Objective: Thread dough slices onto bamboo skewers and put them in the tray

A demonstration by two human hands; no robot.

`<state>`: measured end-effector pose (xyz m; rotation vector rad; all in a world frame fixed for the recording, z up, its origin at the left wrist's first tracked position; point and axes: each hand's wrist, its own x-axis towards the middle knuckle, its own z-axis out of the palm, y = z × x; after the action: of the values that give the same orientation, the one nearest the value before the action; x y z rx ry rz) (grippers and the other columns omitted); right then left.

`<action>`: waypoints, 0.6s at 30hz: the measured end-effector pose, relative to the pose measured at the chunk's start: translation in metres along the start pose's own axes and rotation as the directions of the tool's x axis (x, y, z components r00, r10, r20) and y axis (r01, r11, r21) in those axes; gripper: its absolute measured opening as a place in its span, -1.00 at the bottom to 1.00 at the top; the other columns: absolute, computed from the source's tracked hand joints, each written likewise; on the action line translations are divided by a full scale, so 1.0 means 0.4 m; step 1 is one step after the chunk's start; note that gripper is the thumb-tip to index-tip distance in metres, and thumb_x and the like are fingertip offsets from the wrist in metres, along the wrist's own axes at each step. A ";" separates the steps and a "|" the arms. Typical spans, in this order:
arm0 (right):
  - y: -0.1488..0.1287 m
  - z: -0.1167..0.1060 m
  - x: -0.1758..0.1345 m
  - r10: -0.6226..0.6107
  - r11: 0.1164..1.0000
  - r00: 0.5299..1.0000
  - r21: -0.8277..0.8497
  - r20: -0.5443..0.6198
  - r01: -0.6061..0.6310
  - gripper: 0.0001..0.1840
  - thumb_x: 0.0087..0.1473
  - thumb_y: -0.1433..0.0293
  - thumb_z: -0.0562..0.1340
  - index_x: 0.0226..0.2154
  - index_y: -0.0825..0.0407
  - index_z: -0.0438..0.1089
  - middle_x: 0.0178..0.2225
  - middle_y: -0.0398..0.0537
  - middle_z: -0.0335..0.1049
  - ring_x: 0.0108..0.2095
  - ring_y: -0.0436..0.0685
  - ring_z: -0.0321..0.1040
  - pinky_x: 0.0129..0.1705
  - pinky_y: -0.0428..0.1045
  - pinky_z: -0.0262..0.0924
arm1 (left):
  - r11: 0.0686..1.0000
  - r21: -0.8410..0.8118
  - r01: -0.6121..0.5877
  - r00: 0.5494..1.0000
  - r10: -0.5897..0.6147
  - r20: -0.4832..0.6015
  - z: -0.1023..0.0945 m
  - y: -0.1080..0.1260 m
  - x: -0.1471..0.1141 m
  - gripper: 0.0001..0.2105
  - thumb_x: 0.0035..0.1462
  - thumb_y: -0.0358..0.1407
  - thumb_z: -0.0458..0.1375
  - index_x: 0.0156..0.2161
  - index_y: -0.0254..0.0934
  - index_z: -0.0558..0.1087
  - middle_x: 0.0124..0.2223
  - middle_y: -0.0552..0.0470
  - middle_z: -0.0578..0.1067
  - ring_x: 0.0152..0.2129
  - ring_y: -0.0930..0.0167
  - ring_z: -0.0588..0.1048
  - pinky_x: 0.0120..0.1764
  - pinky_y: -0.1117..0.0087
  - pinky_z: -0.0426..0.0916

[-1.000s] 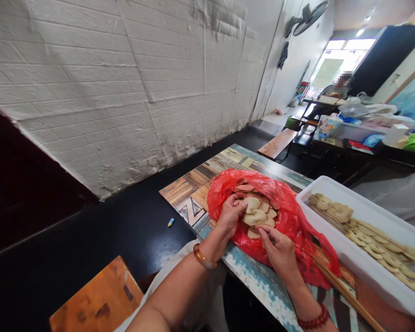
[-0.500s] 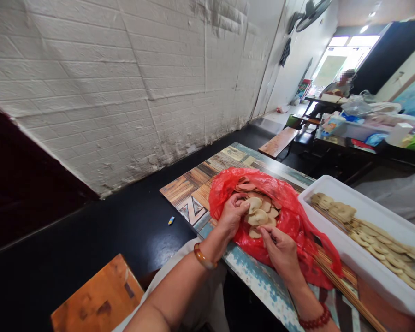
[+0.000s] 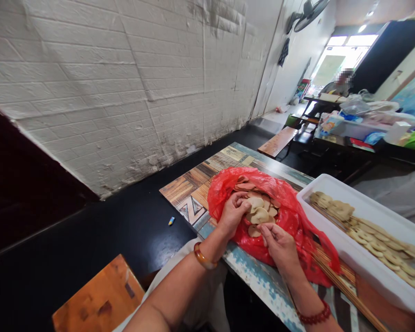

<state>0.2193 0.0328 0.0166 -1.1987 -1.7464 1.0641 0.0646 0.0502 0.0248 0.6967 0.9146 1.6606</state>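
My left hand [image 3: 234,213], with a bangle on its wrist, pinches pale round food slices [image 3: 259,215] above an open red plastic bag [image 3: 224,182]. My right hand [image 3: 279,242] is closed just beside the lower slice, fingertips pressed together. A thin skewer [image 3: 292,300] shows in part beside the right wrist and seems to run up into that hand; most of it is hidden. Loose slices [image 3: 246,186] of the same kind lie inside the bag.
A white plastic tub [image 3: 318,182] at the right holds slices on skewers [image 3: 376,240]. A bundle of bamboo skewers [image 3: 349,295] lies between bag and tub on the patterned table [image 3: 193,182]. A wooden stool [image 3: 98,299] stands at lower left. A person [image 3: 337,87] sits far back.
Both hands stay nearly where they were over the bag. The slices in the left hand have tilted slightly.
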 end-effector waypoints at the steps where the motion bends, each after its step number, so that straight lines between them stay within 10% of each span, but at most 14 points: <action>1: 0.002 0.000 0.000 0.015 0.999 1.000 0.034 0.006 -0.016 -0.62 0.10 0.10 0.14 -0.40 0.06 0.43 -0.69 -0.27 0.14 -0.66 -0.03 0.11 -0.59 -0.11 0.02 | 0.999 -0.013 0.038 0.999 -0.038 0.000 -0.001 0.000 0.000 -0.59 -0.19 -0.23 0.32 -0.18 -0.32 0.40 -0.43 0.09 0.44 -0.53 0.54 0.38 -0.43 0.54 0.22; 8: 0.000 0.003 -0.005 0.086 0.984 0.996 0.153 0.034 -0.090 -0.60 0.06 0.07 0.18 -0.38 0.09 0.43 -0.68 -0.28 0.11 -0.72 -0.09 -0.02 -0.70 -0.14 -0.13 | 0.974 -0.092 0.206 0.978 -0.202 0.054 0.002 0.007 -0.005 -0.63 -0.30 -0.17 0.39 -0.40 -0.39 0.48 -0.48 0.04 0.46 -0.58 0.53 0.37 -0.44 0.50 0.24; 18: -0.015 -0.001 -0.007 0.093 0.993 0.995 0.068 0.040 -0.095 -0.59 0.03 0.05 0.18 -0.41 0.08 0.43 -0.68 -0.26 0.16 -0.70 -0.05 0.05 -0.65 -0.13 -0.05 | 0.990 -0.039 0.134 0.991 -0.134 -0.009 -0.016 -0.019 0.007 -0.67 -0.30 -0.21 0.39 -0.42 -0.38 0.46 -0.47 0.04 0.48 -0.58 0.51 0.40 -0.44 0.48 0.26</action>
<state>0.2185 0.0289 0.0220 -1.2351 -1.6801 1.1998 0.0624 0.0526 0.0149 0.5868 0.9155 1.5604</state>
